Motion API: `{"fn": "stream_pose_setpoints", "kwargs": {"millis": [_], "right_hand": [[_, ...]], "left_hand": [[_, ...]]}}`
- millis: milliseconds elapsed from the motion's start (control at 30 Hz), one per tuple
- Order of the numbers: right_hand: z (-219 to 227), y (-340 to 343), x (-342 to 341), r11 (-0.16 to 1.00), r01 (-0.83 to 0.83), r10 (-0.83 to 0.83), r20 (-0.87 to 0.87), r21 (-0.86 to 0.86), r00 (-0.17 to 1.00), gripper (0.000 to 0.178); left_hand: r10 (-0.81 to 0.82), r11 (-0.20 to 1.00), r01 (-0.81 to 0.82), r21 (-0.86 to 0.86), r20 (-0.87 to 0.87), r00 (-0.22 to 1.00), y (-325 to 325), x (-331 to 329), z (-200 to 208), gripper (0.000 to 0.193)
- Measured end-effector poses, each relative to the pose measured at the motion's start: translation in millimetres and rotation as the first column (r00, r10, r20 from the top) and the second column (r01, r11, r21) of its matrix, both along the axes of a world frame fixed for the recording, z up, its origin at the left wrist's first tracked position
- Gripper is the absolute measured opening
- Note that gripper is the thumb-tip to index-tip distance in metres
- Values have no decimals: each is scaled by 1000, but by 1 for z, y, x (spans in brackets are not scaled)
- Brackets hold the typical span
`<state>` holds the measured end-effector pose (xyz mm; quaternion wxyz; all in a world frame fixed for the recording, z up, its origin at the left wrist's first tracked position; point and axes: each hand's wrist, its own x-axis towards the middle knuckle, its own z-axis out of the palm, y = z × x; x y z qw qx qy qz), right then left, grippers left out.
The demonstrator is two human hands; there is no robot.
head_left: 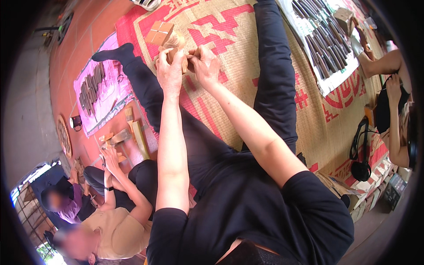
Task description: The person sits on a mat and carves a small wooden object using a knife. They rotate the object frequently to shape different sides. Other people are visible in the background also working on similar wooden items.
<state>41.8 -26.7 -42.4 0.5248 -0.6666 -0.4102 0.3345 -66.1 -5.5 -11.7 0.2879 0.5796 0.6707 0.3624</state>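
The left grip (169, 74) holds a light-brown, irregular wooden piece (176, 40) over the red-patterned straw mat (229, 48), the right grip (206, 67) curls at its right side, contents indiscernible; apparent close handwork, calling for steady support.

Person (265, 194) sits on patterned mat (234, 66); L hand (169, 73) holds carved wood pc (176, 40) above mat, R hand (205, 66) curled close by, contents unclear. White cloth (329, 86) w/ dark tools (324, 44) on mat's R side; pink cloth (118, 88) L of mat, dark mug (75, 123) farther L.
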Motion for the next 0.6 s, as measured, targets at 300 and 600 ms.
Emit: {"fn": "stream_pose_setpoints", "kwargs": {"millis": [300,600], "right_hand": [[-4,0,30,999,-20,8,-254,-45,967,15],[0,7,3,998,-15,18,56,-59,998,18]], "left_hand": [[-20,1000,19,-9,-69,997,-5,10,17,54],[22,1000,-21,-19,53,998,-4,1,6,52]]}}
